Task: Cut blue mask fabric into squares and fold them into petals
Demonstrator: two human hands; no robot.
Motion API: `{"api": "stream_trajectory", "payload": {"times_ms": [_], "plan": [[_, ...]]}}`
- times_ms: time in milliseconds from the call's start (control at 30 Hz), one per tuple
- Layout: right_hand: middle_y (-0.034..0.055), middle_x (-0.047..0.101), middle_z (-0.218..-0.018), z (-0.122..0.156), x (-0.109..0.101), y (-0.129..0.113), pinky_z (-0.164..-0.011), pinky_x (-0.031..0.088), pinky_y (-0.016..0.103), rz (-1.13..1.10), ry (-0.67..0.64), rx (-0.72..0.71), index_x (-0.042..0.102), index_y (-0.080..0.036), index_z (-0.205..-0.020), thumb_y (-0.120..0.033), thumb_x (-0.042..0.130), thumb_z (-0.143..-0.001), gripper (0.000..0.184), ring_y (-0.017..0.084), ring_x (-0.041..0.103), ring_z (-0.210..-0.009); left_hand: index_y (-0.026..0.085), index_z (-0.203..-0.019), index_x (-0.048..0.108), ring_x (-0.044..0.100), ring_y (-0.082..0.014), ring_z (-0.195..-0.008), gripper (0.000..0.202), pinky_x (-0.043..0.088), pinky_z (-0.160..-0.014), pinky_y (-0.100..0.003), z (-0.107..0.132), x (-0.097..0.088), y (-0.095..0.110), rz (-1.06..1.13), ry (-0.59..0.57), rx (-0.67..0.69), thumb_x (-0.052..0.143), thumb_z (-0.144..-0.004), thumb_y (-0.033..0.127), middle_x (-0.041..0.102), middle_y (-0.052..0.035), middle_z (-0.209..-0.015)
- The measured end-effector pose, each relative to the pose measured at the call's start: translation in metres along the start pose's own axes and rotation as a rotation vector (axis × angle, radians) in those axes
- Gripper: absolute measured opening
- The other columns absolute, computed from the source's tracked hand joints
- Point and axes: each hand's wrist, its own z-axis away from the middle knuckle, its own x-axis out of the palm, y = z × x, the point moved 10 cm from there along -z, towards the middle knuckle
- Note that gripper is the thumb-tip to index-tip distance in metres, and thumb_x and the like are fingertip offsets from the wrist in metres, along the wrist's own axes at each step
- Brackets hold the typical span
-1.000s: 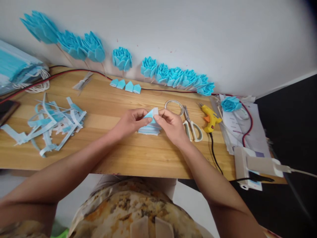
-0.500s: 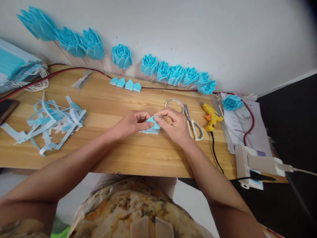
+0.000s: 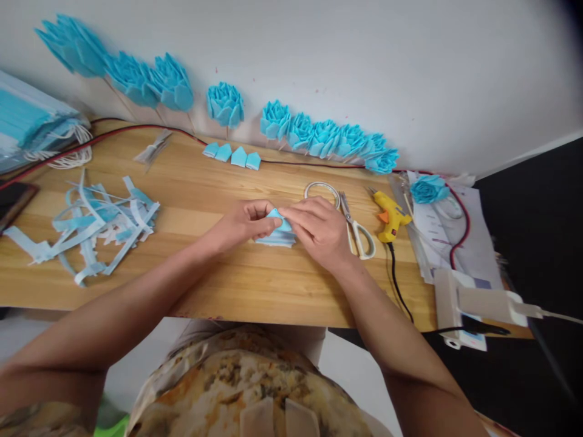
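My left hand pinches a small light-blue fabric piece, its thumb lying across the front. From the other side, my right hand presses its closed fingertips on the right edge of this piece, which they partly cover. Below the hands, a few flat pale-blue fabric pieces lie stacked on the table. Farther back sits a short row of folded, pointed blue pieces. Just right of my right hand are white-handled scissors and a roll of tape.
A yellow glue gun lies right, its cord near a white power strip. Blue fabric flowers on sticks line the wall; another flower rests on papers. Cut strips, a phone and packaged face masks are left.
My right fingers have straightened and moved slightly left over the piece's edge. The upper part of the blue piece now stands as a point between my hands.
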Motion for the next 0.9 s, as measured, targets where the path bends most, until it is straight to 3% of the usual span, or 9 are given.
{"api": "stream_trajectory", "payload": {"times_ms": [433, 600, 767, 900], "plan": [[0.0037, 0.076, -0.097, 0.0, 0.0, -0.001, -0.078, 0.05, 0.037, 0.054, 0.016, -0.016, 0.077, -0.031, -0.104, -0.017, 0.053, -0.095, 0.029, 0.019, 0.064, -0.087, 0.017, -0.064, 0.053, 0.042, -0.0072, -0.052, 0.035, 0.034, -0.049, -0.021, 0.0, 0.001, 0.002, 0.032, -0.001, 0.025, 0.069, -0.081, 0.043, 0.049, 0.0037, -0.055], [0.0061, 0.075, -0.101, -0.001, -0.001, -0.003, -0.082, 0.052, 0.039, -0.071, 0.019, -0.003, 0.075, -0.028, -0.11, -0.015, 0.053, -0.094, 0.03, 0.02, 0.066, -0.091, 0.016, -0.065, 0.055, 0.044, -0.0072, -0.052, 0.029, 0.036, -0.051, -0.02, 0.0, -0.004, -0.002, 0.058, 0.037, 0.029, 0.07, -0.079, 0.037, 0.051, 0.0041, -0.055], [0.0037, 0.074, -0.111, 0.0, -0.003, 0.016, -0.092, 0.052, 0.038, -0.362, 0.01, 0.235, 0.073, -0.026, -0.111, -0.017, 0.05, -0.095, 0.03, 0.019, 0.066, -0.104, 0.016, -0.066, 0.056, 0.044, -0.007, -0.051, 0.026, 0.036, -0.05, -0.02, -0.002, -0.006, -0.003, 0.082, 0.047, 0.05, 0.07, -0.078, 0.034, 0.053, 0.004, -0.055], [0.001, 0.073, -0.108, 0.006, 0.005, 0.031, -0.087, 0.053, 0.035, -0.542, -0.033, 0.426, 0.073, -0.027, -0.11, -0.025, 0.055, -0.093, 0.025, 0.017, 0.067, -0.097, 0.016, -0.066, 0.056, 0.044, -0.0068, -0.051, 0.026, 0.035, -0.05, -0.02, -0.002, -0.006, -0.003, 0.088, 0.044, 0.052, 0.07, -0.078, 0.034, 0.052, 0.0041, -0.055]]}}
